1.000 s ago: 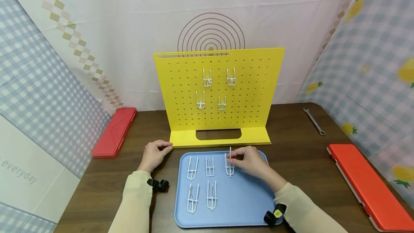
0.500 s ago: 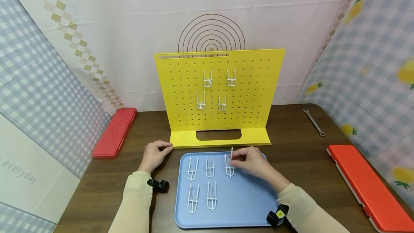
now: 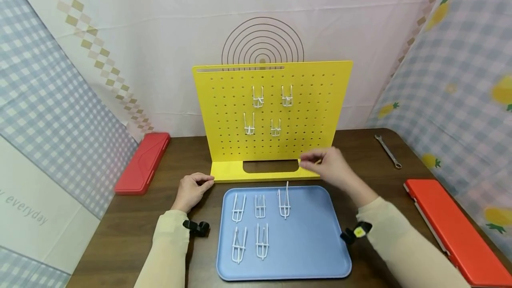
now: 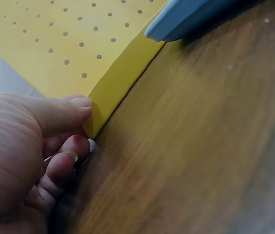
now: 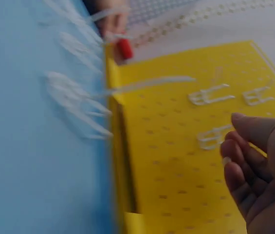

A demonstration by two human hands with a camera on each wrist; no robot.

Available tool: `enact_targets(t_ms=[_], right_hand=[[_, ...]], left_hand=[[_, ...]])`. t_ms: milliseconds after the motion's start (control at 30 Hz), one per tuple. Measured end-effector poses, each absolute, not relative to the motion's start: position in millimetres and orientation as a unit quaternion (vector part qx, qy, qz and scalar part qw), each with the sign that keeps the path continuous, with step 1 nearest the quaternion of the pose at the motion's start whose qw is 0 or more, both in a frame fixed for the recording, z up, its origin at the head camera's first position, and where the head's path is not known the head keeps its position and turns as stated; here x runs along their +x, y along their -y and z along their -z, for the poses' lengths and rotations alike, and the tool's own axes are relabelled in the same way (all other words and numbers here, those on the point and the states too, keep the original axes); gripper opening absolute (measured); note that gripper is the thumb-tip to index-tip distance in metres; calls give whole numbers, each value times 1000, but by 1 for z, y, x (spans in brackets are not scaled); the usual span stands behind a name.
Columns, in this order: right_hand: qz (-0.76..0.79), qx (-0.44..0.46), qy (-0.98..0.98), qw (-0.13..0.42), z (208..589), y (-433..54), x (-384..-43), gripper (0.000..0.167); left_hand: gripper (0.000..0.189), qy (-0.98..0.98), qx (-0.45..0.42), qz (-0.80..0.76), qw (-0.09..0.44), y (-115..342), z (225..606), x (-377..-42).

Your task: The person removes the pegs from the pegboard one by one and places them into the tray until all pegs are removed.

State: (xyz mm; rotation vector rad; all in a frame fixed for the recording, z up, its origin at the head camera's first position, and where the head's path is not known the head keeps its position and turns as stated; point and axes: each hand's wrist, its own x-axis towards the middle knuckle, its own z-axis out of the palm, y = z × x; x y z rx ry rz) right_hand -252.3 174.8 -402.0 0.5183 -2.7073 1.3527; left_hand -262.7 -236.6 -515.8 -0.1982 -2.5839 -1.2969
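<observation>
My left hand (image 3: 190, 192) pinches the left front corner of the yellow pegboard's base, with the thumb on top, as the left wrist view shows. Four-sided and upright, the pegboard (image 3: 232, 146) carries several white wire hooks, among them an upper-left hook (image 3: 258, 100) and a lower-right one (image 3: 275, 130). My right hand (image 3: 330, 168) hovers in front of the board's lower right, fingers loosely bent and holding nothing. Below it on the blue tray (image 3: 312, 252) lie several more white wire hooks. The top right hook (image 3: 284, 206) has one prong sticking up.
A red case (image 3: 142, 163) lies at the left edge of the wooden table. On the right lie an orange-red case (image 3: 456, 230) and a wrench (image 3: 388, 151). Patterned cloth hangs behind and on both sides.
My right hand has let go of the top right hook on the tray and moved up and right towards the pegboard. My left hand stays at the board's corner.
</observation>
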Motion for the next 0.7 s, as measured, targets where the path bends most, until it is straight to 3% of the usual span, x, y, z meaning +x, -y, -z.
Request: enact_targets(t_ms=[333,700], right_hand=[[-552,121,818,107,331,-158,-307,38],[-575,113,799,138,324,-132,-334,32]], left_hand=[[9,886,-72,443,120,237,514,-263],[10,886,-74,442,118,237,514,-262]])
